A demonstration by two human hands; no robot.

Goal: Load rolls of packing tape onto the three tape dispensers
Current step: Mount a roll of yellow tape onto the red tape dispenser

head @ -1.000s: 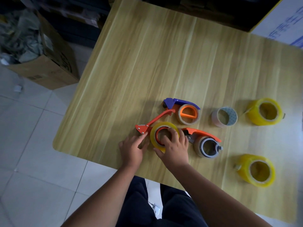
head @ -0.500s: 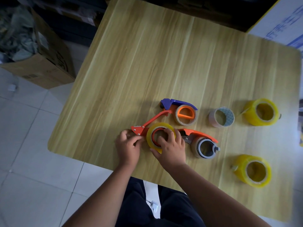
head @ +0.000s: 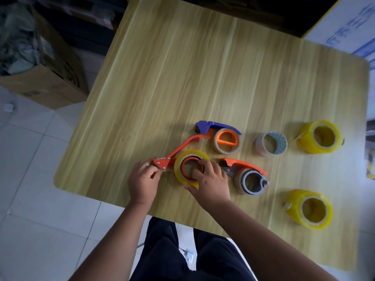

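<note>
An orange long-handled tape dispenser [head: 178, 149] lies flat near the table's front edge, with a yellow tape roll [head: 182, 159] around its red hub. My right hand [head: 211, 181] grips this roll, fingers inside the hub. My left hand [head: 143, 179] pinches at the dispenser's cutter end. Behind it lies a blue-and-orange dispenser [head: 220, 136] holding a brown roll. To the right lies an orange-and-grey dispenser [head: 246, 177], also with a roll on it.
On the wooden table [head: 203, 78] at the right stand a small patterned roll [head: 272, 142] and two thick yellow rolls [head: 320, 136] [head: 309, 208]. A cardboard box [head: 50, 78] sits on the floor at the left. A white box [head: 353, 25] is at the back right.
My left hand's fingers have closed in on the dispenser's cutter end. My right hand stays on the yellow roll. The camera has shifted slightly.
</note>
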